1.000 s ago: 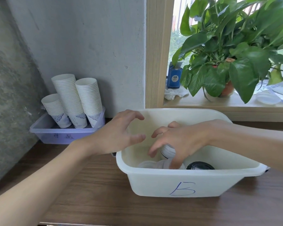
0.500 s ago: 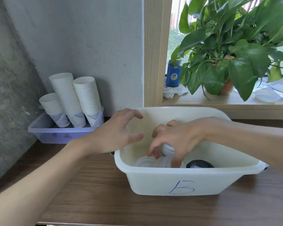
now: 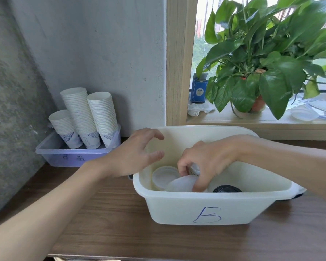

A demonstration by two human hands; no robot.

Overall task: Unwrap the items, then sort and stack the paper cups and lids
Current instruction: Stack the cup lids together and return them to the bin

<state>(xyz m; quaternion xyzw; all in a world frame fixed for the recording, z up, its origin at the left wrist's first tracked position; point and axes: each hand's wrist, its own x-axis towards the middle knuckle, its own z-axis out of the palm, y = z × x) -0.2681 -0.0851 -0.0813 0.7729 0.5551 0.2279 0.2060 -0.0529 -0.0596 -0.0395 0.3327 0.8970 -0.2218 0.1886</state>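
Observation:
A cream plastic tub [image 3: 205,208] marked "B" stands on the wooden table. Inside it lie white lids [image 3: 165,176], a black lid [image 3: 227,189] and a translucent wrapped stack [image 3: 181,184]. My right hand [image 3: 205,161] reaches down into the tub, its fingers curled round that white stack. My left hand [image 3: 135,153] hovers over the tub's left rim with fingers spread and loosely bent, holding nothing. Three stacks of white paper cups [image 3: 87,117] stand in a lilac tray [image 3: 72,157] at the back left.
A grey wall runs along the left and back. A wooden window frame [image 3: 177,61] rises behind the tub. On the sill stand a leafy potted plant [image 3: 262,68], a blue box [image 3: 199,90] and clear plastic lids [image 3: 305,113].
My right hand has sunk a little deeper into the tub and shifted on the white stack. A white lid at the tub's left now shows. My left hand has hardly moved.

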